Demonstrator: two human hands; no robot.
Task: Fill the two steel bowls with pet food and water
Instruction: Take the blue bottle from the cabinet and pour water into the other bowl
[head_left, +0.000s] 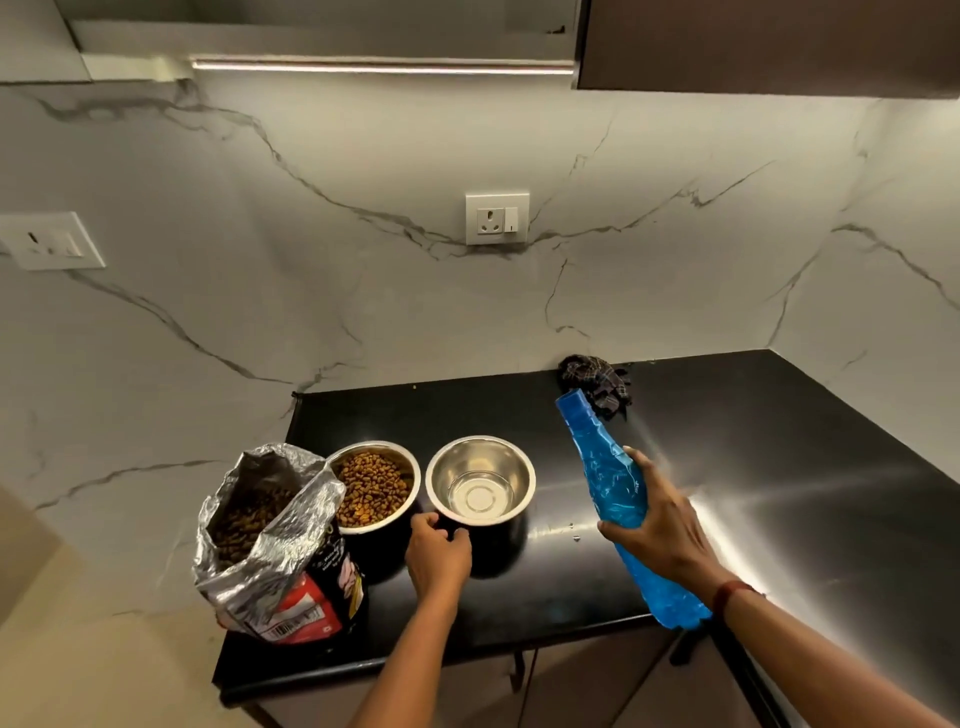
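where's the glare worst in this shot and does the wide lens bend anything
Head view: the strongest glare streaks across the black countertop right of the blue bottle held in the right hand; the under-cabinet light strip above is its likely source; the steel bowl by the left hand shows soft highlights; the wide lens bows the counter edges and cabinet line.
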